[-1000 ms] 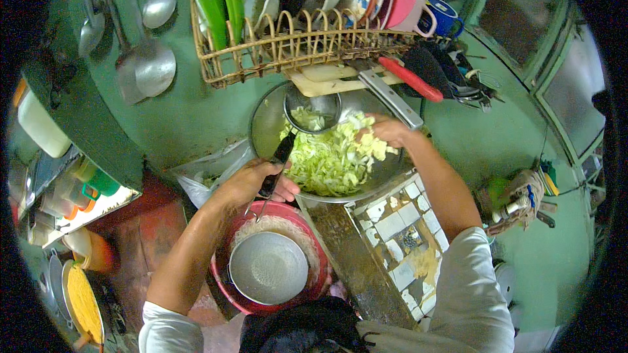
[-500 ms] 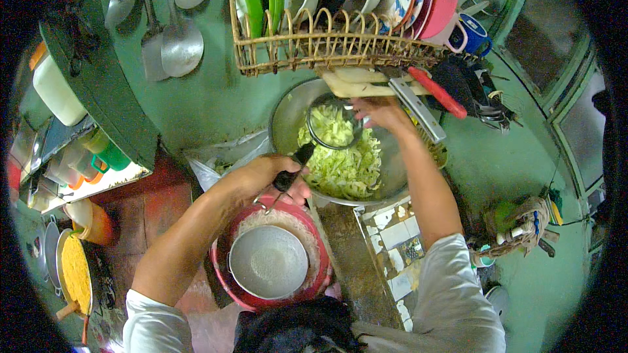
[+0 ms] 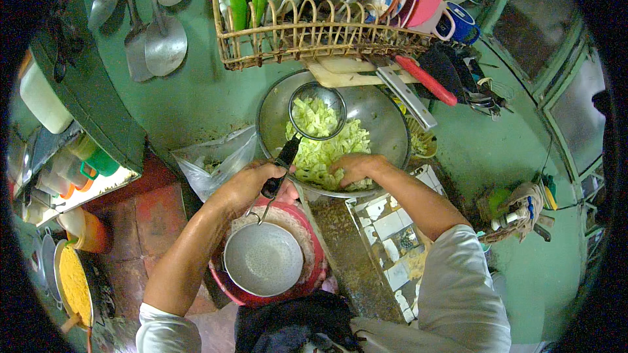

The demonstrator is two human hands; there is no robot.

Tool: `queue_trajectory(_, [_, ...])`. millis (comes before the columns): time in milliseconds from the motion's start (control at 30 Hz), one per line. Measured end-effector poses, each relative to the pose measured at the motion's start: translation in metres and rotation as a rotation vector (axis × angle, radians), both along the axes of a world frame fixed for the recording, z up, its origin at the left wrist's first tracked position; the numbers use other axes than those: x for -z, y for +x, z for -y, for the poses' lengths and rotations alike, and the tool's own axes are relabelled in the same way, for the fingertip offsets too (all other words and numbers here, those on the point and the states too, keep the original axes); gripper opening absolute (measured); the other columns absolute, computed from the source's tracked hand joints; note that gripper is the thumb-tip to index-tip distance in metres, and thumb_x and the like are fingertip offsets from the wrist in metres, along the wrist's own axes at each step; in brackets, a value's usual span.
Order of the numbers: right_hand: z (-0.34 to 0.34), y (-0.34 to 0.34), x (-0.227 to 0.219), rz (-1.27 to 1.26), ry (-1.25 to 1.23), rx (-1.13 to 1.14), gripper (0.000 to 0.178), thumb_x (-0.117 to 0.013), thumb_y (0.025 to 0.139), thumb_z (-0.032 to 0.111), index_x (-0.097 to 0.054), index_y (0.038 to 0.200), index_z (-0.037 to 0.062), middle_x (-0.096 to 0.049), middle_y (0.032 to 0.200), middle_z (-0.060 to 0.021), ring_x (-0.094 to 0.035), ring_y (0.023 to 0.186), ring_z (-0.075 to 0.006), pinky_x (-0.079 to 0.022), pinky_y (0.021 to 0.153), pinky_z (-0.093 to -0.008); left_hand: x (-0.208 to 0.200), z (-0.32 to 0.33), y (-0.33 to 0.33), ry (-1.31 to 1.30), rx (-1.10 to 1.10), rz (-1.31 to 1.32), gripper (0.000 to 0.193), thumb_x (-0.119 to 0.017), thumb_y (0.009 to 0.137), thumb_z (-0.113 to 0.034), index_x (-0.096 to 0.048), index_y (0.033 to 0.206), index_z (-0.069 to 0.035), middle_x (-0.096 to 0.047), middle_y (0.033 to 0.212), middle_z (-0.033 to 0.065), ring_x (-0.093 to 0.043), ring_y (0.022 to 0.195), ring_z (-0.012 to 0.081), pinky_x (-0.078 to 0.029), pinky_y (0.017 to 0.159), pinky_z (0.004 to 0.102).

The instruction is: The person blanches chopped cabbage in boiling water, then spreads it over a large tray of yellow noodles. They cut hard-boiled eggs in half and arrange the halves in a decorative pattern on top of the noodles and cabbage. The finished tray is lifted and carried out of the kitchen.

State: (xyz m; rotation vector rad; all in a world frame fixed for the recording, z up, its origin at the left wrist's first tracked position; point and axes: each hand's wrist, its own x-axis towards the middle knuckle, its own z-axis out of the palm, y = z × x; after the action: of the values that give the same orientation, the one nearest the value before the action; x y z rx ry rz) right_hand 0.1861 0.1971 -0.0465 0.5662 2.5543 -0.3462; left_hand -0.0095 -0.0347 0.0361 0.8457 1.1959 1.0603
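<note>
My left hand (image 3: 252, 186) is closed round the black handle (image 3: 286, 155) of a round metal strainer. Pale green chopped cabbage (image 3: 314, 116) fills the strainer, held over the left part of a large steel bowl (image 3: 389, 121). Loose chopped cabbage (image 3: 327, 162) lies heaped in the bowl's near part. My right hand (image 3: 358, 168) is down in that heap at its right edge, fingers curled into the shreds, their tips partly hidden. Below my left hand, a grey metal pot (image 3: 265, 260) sits inside a red basin (image 3: 317, 268); its inside shows a pale, speckled bottom.
A wicker dish rack (image 3: 261, 46) hangs above the bowl, with a cutting board (image 3: 333, 77) and a red-handled knife (image 3: 425, 80) under it. A plastic bag (image 3: 219, 160) lies left of the bowl. Broken white tiles (image 3: 392, 242) stand at right. A pan of yellow food (image 3: 75, 281) is at lower left.
My right hand has moved from beside the strainer down into the loose cabbage at the bowl's near side. The strainer stays over the bowl, held in my left hand. The whole view has shifted slightly.
</note>
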Motion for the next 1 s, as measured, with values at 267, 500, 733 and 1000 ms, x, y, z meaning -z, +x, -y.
queue_trajectory(267, [-0.017,0.018,-0.019,-0.305,-0.201,0.229,0.041,-0.075,0.074,0.013,-0.066,0.114,0.0113,-0.065,0.113,-0.0131,-0.062,0.101,-0.0263,-0.049,0.089,-0.0364,0.003,0.001,0.002,-0.011,-0.025,0.042,0.034,-0.044,0.097,-0.021,-0.056,0.112,0.007,-0.07,0.087,0.019,-0.068,0.077,0.0233,-0.054,0.075,0.0327])
queue_trajectory(500, [-0.038,0.021,-0.122,-0.6,-0.392,0.269,0.033,-0.077,0.075,0.019,-0.061,0.1,0.0046,-0.062,0.097,-0.0019,-0.054,0.093,-0.0133,-0.045,0.081,-0.0294,-0.011,0.002,0.007,-0.071,-0.011,0.002,0.034,-0.044,0.098,-0.021,-0.056,0.116,0.005,-0.069,0.086,0.02,-0.068,0.077,0.0235,-0.056,0.076,0.0337])
queue_trajectory(733, [-0.036,-0.068,-0.097,-0.648,0.079,-0.016,0.032,-0.068,0.078,0.01,-0.063,0.109,0.0081,-0.067,0.098,-0.013,-0.063,0.088,-0.0243,-0.049,0.083,-0.0339,-0.01,0.003,0.024,-0.113,-0.069,0.048,0.036,-0.042,0.098,-0.02,-0.055,0.119,0.005,-0.069,0.091,0.0201,-0.069,0.077,0.0243,-0.057,0.075,0.0346])
queue_trajectory(1000, [0.014,-0.012,-0.134,-1.173,0.197,-0.121,0.021,-0.06,0.08,0.007,-0.063,0.101,0.0047,-0.066,0.095,-0.009,-0.062,0.086,-0.0219,-0.049,0.078,-0.0348,-0.015,0.047,0.035,-0.027,-0.116,0.246,0.036,-0.042,0.098,-0.019,-0.052,0.12,0.007,-0.069,0.09,0.0209,-0.069,0.078,0.0258,-0.057,0.075,0.0346])
